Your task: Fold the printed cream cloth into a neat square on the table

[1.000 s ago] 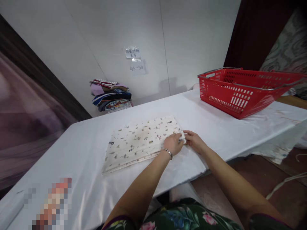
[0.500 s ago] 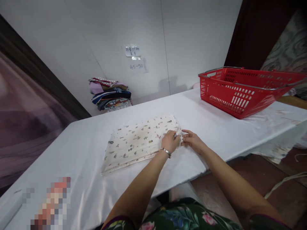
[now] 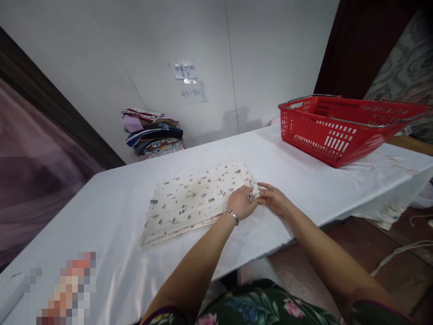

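A cream cloth (image 3: 189,198) with small printed motifs lies folded into a flat rectangle on the white-covered table. At its right end, my left hand (image 3: 241,202) is closed on a bunched edge of the fabric, with a silver bracelet at the wrist. My right hand (image 3: 273,198) meets it from the right, its fingertips pinching the same gathered edge. Part of that bunched edge is hidden behind the fingers of both hands.
A red plastic basket (image 3: 314,137) with metal handles stands at the back right of the table (image 3: 111,203). Beyond the far edge, a stack of folded fabrics (image 3: 154,133) rises against the wall. Two paper notes (image 3: 191,93) hang there. A blurred patch covers the lower left.
My left hand has shifted slightly to the right along the bunched edge, closer to my right hand. The cloth otherwise lies as before; the view has moved a little.
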Available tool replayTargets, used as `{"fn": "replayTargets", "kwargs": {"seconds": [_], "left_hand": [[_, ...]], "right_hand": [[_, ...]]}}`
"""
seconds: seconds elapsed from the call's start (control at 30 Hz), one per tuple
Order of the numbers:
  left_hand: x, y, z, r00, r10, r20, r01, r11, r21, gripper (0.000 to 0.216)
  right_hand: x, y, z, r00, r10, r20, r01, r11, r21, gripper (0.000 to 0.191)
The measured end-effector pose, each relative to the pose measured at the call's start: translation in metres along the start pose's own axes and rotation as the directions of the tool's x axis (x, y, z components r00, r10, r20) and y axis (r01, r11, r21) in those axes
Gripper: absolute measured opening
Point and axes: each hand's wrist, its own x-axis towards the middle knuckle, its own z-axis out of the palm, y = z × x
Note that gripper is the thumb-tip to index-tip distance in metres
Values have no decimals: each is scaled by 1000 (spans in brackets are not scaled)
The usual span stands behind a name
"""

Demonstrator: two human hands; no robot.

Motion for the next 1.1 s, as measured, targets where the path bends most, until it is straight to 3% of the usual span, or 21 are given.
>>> {"fn": "replayTargets", "kwargs": {"seconds": [0.1, 0.23, 0.33, 0.47, 0.8, 1.1], "left_hand": [[0, -1, -1, 999, -46, 12, 47, 998, -36, 28], [6, -5, -7, 975, -222, 20, 223, 963, -150, 16], [9, -6, -10, 955, -296, -25, 282, 929, -238, 13], [9, -2, -5, 950, -298, -91, 266, 929, -257, 17], [4, -1, 3, 969, -247, -30, 221, 911, -348, 19], [7, -5, 7, 944, -328, -25, 289, 864, -412, 17]], "right_hand": [[0, 0, -1, 1000, -11, 8, 11, 1000, 0, 38], [2, 2, -3, 999, -35, 5, 35, 999, -14, 40], [3, 4, -2, 998, -55, 25, 55, 998, -30, 42], [2, 5, 0, 994, -71, 82, 75, 996, -46, 48], [0, 5, 0, 990, -58, 132, 62, 998, -24, 45], [2, 5, 1, 991, -69, 113, 75, 996, -51, 53]]}}
